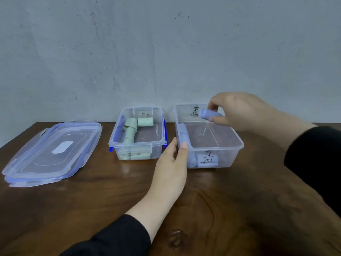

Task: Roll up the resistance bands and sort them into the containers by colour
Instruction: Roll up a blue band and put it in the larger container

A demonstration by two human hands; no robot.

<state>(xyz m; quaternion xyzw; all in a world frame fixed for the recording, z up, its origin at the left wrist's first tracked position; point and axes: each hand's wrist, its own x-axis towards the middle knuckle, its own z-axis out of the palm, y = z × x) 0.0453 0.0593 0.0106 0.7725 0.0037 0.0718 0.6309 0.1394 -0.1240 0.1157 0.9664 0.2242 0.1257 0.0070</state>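
Two clear plastic containers stand at the back of the wooden table. The left container (118, 145) holds several rolled pale green bands (145, 122). The right container (238, 145) holds a rolled lilac band (183, 133) along its left wall. My right hand (245, 111) hovers over the far end of the right container, pinching another rolled lilac band (207, 114) between thumb and fingers. My left hand (171, 163) rests against the right container's near left corner, thumb hooked over the rim.
Two stacked clear lids with blue clips (53, 150) lie at the left of the table. A grey wall rises right behind the containers. Handwritten labels mark the containers' front and back walls. Bare dark wood (221, 209) stretches in front.
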